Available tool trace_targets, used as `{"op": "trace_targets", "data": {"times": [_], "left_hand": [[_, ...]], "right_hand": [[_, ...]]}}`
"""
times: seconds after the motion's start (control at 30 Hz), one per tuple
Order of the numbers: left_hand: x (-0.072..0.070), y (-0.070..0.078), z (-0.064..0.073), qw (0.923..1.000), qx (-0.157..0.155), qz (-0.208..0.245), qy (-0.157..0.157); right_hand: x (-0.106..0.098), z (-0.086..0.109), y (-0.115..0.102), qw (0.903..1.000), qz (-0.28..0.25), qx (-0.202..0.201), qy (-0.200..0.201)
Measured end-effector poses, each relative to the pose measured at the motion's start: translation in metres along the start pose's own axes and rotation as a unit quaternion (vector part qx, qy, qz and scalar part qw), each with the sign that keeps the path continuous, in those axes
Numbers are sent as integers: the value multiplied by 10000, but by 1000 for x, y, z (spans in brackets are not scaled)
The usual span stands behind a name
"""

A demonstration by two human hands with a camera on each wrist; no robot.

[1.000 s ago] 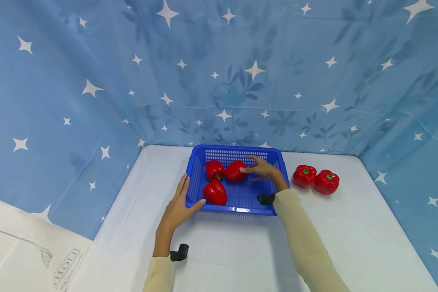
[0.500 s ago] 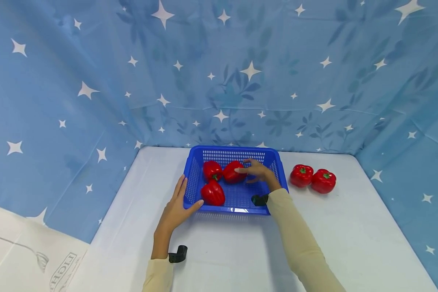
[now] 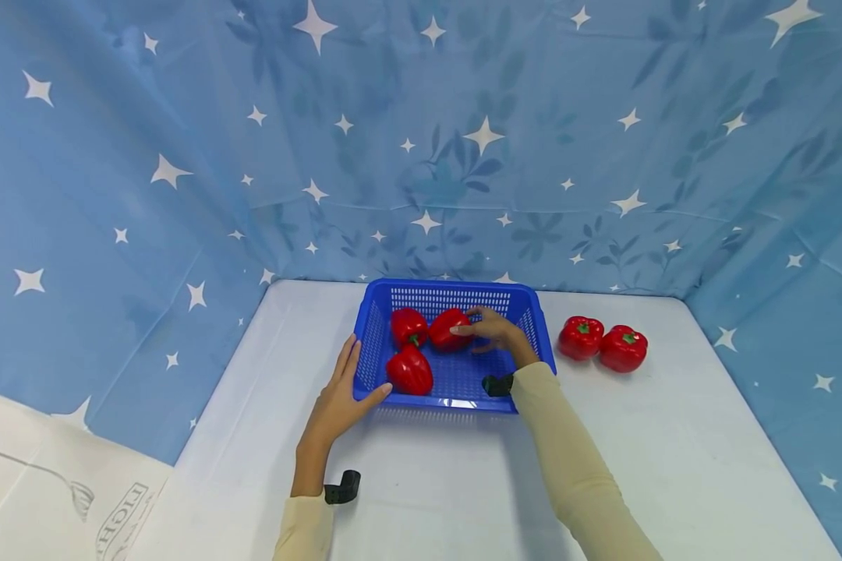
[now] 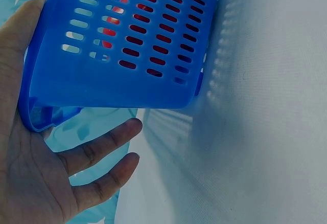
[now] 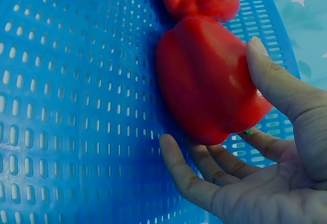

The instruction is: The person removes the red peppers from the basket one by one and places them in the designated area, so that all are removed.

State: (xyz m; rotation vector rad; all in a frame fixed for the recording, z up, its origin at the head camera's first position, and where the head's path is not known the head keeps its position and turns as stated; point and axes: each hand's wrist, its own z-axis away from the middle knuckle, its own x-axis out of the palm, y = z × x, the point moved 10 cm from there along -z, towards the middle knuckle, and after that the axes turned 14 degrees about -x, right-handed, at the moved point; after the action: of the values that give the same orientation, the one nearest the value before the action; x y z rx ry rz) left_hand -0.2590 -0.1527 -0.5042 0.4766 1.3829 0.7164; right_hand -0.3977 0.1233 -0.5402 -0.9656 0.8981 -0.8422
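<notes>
A blue plastic basket (image 3: 456, 403) with slotted walls holds three red bell peppers. My left hand (image 3: 338, 401) rests at its front left corner, fingers straight along the left side and thumb on the front rim. In the left wrist view, two fingers stand clear of the basket wall. Inside the basket, my right hand (image 3: 497, 327) holds the right end of the rear right bell pepper (image 5: 204, 81), thumb on its side and bent fingers around its stem end. Touching it on the left is another bell pepper (image 3: 408, 326); a third bell pepper (image 3: 410, 371) lies in front.
Two more red bell peppers stand side by side right of the basket: a nearer-left pepper (image 3: 581, 337) and an outer pepper (image 3: 623, 348). Behind the white table (image 3: 435, 483) hangs a blue star-patterned curtain (image 3: 365, 93).
My right hand has moved slightly left, its thumb and fingers coming farther onto the bell pepper. The left hand stays at the basket corner. The head view has shifted a little.
</notes>
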Motion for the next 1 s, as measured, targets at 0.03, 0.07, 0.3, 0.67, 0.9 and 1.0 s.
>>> {"op": "trace_targets", "data": {"times": [0.03, 0.07, 0.3, 0.67, 0.9, 1.0], "left_hand": [[0, 0, 0, 10000, -16, 4, -9], [-1, 0, 0, 10000, -29, 11, -16], [0, 0, 1, 10000, -49, 13, -19], [1, -1, 1, 10000, -43, 46, -22], [1, -2, 1, 10000, -77, 49, -31], [0, -2, 1, 10000, -58, 54, -10]], "right_hand": [[0, 0, 0, 10000, -5, -1, 5], [1, 1, 0, 10000, -5, 0, 4], [1, 3, -3, 10000, 8, -46, 5], [4, 4, -7, 9997, -105, -142, -174], [3, 5, -8, 9997, -79, -124, -204], [2, 6, -9, 9997, -60, -130, -203]]}}
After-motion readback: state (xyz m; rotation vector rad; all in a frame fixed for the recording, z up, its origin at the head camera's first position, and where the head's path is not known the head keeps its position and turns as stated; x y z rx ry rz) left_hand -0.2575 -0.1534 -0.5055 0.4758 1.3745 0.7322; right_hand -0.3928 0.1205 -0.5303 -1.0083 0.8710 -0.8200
